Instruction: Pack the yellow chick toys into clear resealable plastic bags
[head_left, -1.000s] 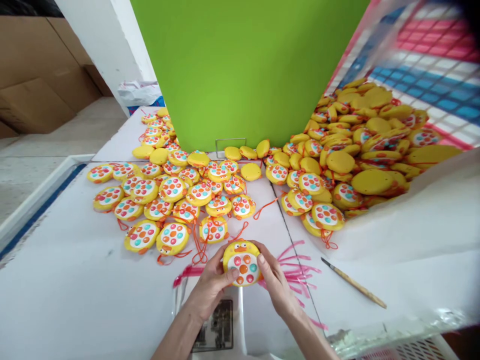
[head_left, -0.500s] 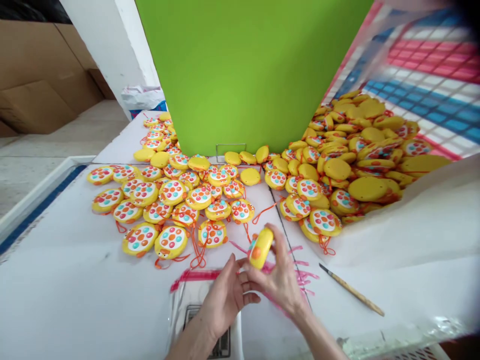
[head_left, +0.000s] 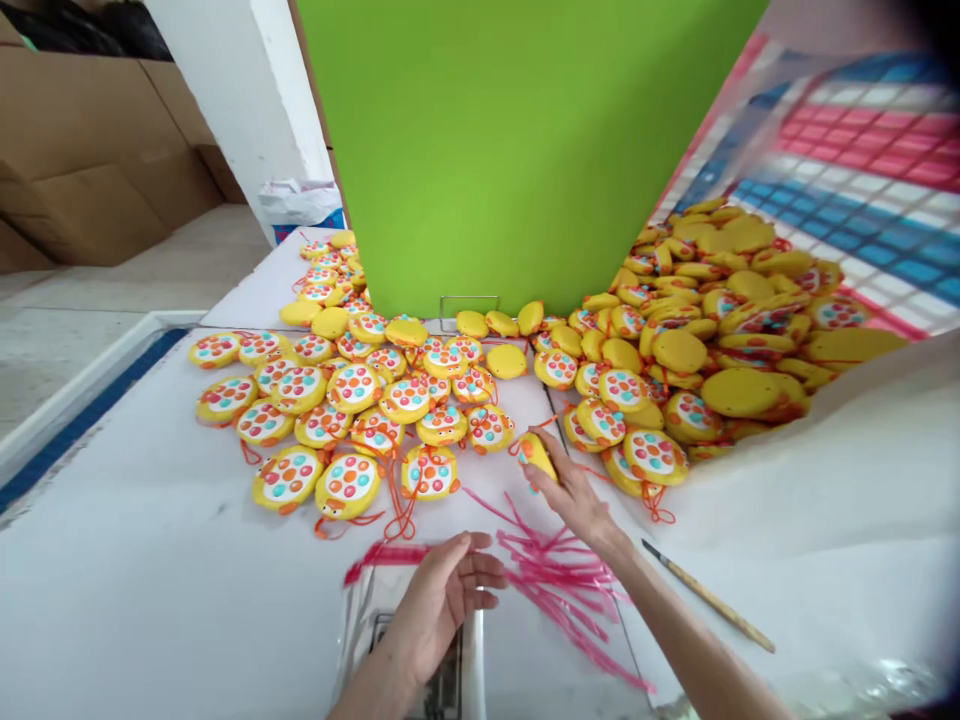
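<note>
A yellow oval toy point(head_left: 541, 458) with orange and blue bumps is held on edge between the thumb and fingers of my right hand point(head_left: 570, 490). That hand is stretched forward, just right of the spread-out toys point(head_left: 352, 478), which have white faces with coloured buttons and orange cords. Nothing is in my left hand point(head_left: 446, 595); its fingers are loosely curved and apart. Beneath the left hand lies a clear plastic bag point(head_left: 360, 590) with a red edge. Pink plastic strips point(head_left: 555, 570) are strewn between and below my two hands.
A tall green board point(head_left: 517, 150) rises at the back. More yellow toys point(head_left: 739, 390) are heaped at the right, beside white sheeting point(head_left: 825, 450). A wooden-handled knife-like tool point(head_left: 709, 597) lies at the right. Cardboard point(head_left: 97, 140) stands at the far left.
My right hand has moved up and forward with the toy, away from my left hand. The left hand has dropped slightly, and more of the pink strips show.
</note>
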